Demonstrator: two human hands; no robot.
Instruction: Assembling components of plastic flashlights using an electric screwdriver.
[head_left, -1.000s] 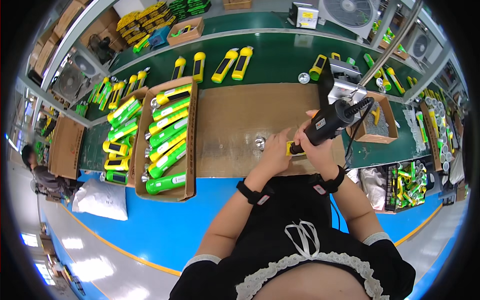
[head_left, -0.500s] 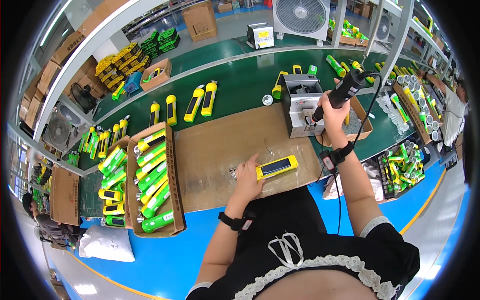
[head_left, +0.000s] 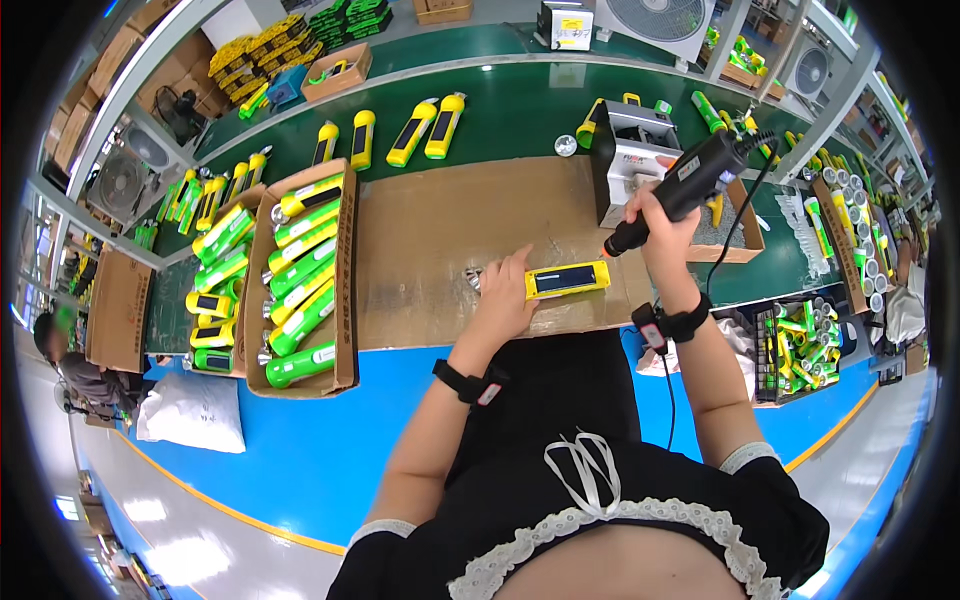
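Observation:
A yellow flashlight (head_left: 590, 277) with a dark solar panel lies on a flat cardboard sheet (head_left: 450, 215). My left hand (head_left: 505, 298) is closed around its head end, and a shiny piece shows just left of the fingers. My right hand (head_left: 665, 235) grips a black electric screwdriver (head_left: 698, 178), tilted with its tip down and to the left. That tip is close to the flashlight's right end; whether it touches cannot be made out. Behind my right hand stands a grey metal box-shaped machine (head_left: 612, 190), partly hidden by hand and tool.
A carton (head_left: 345, 290) of green and yellow flashlights stands at the left, another beside it. Several flashlights (head_left: 412, 132) lie at the back of the green table. A cardboard tray (head_left: 738, 250) sits right of the machine. The screwdriver's cable (head_left: 745, 215) hangs on the right.
My right hand has brought the screwdriver from beside the machine down and left to the flashlight's right end. The left hand stays on the flashlight. The whole view has shifted.

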